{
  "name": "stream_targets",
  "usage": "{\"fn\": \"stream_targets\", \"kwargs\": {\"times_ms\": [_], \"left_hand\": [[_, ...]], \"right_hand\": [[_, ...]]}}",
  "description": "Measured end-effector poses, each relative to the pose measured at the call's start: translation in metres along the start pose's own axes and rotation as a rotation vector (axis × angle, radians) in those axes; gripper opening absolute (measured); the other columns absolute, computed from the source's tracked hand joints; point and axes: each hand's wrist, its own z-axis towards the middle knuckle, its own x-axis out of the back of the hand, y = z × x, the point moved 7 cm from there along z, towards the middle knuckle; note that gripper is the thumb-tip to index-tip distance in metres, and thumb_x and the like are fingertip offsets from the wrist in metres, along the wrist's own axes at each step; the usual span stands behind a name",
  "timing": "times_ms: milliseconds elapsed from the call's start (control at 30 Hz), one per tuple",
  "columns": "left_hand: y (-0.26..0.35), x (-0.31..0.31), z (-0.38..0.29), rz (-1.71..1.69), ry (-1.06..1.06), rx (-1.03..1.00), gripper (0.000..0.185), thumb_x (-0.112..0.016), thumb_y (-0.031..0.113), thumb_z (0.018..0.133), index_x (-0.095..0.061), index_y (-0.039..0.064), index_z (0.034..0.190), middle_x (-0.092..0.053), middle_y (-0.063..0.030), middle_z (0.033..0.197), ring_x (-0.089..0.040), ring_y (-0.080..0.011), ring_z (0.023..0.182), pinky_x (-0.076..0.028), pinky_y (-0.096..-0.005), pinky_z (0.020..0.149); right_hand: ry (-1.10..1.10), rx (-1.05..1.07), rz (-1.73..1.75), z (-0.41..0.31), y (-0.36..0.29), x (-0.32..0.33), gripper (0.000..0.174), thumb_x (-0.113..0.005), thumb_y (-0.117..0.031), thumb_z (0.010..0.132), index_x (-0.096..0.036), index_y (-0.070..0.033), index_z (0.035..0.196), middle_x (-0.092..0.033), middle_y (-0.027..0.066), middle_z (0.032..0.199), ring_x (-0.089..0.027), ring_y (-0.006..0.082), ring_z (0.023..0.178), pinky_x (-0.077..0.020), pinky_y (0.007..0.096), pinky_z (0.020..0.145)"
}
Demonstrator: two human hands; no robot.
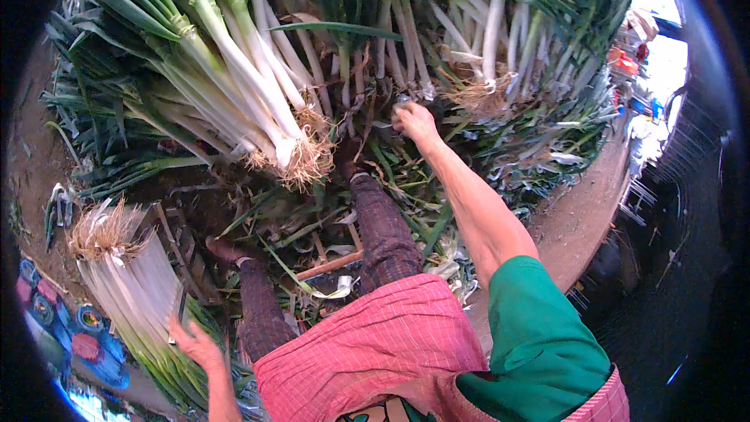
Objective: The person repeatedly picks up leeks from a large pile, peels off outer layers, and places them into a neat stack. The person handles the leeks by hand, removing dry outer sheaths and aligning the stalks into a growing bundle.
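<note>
My left hand is at the lower left, fingers apart, against or just beside a stack of trimmed leeks with their roots towards the far side. A thin, pale, dark-edged strip shows by its fingertips; what it is I cannot tell. My right arm reaches forward, and my right hand is curled near the root ends of standing leeks. Blur at its fingertips hides whether it grips anything. Left of it lies a large bunch of thick leeks, its tangled roots facing me.
Stripped leaves litter the ground around my feet. A wooden bar lies between my legs. More leeks are heaped at the far right, above a pile of leaves. A blue and pink patterned item is at the left rim.
</note>
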Motion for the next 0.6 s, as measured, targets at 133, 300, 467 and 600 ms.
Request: {"fn": "stream_targets", "kwargs": {"times_ms": [133, 300, 467, 600], "left_hand": [[0.137, -0.020, -0.034, -0.251, -0.202, -0.041, 0.045, -0.054, 0.006, 0.091, -0.054, -0.005, 0.134, -0.053, -0.0220, 0.139, -0.050, -0.0376, 0.132, -0.034, -0.0435, 0.116], [0.190, -0.060, -0.077, -0.378, -0.418, 0.096, 0.039, -0.055, 0.005, 0.093, -0.058, -0.004, 0.130, -0.054, -0.0211, 0.137, -0.052, -0.0365, 0.129, -0.040, -0.0435, 0.112], [0.183, -0.091, -0.103, -0.396, -0.504, 0.186, 0.035, -0.055, 0.003, 0.091, -0.061, -0.005, 0.125, -0.057, -0.0207, 0.133, -0.055, -0.0345, 0.125, -0.042, -0.0400, 0.109], [0.174, -0.107, -0.107, -0.410, -0.526, 0.211, 0.034, -0.056, 0.002, 0.091, -0.062, -0.006, 0.123, -0.061, -0.0195, 0.128, -0.058, -0.0333, 0.121, -0.042, -0.0387, 0.108]], "right_hand": [[-0.138, -0.056, 0.425, 0.043, -0.062, -0.055, 0.039, -0.059, -0.025, 0.099, -0.060, -0.001, 0.130, -0.071, 0.0092, 0.110, -0.069, 0.0174, 0.088, -0.0529, 0.0279, 0.072], [0.299, 0.008, 0.097, 0.091, -0.103, -0.073, 0.054, -0.068, -0.032, 0.088, -0.063, 0.004, 0.128, -0.068, 0.0227, 0.124, -0.067, 0.0308, 0.111, -0.0525, 0.0398, 0.094], [0.003, -0.134, -0.173, 0.134, -0.106, -0.082, 0.064, -0.073, -0.046, 0.076, -0.070, 0.006, 0.115, -0.070, 0.0254, 0.118, -0.067, 0.0337, 0.114, -0.0505, 0.0389, 0.096], [0.011, -0.119, -0.237, 0.127, -0.109, -0.073, 0.067, -0.075, -0.052, 0.076, -0.072, 0.003, 0.114, -0.072, 0.0216, 0.116, -0.067, 0.0329, 0.112, -0.0497, 0.0396, 0.095]]}}
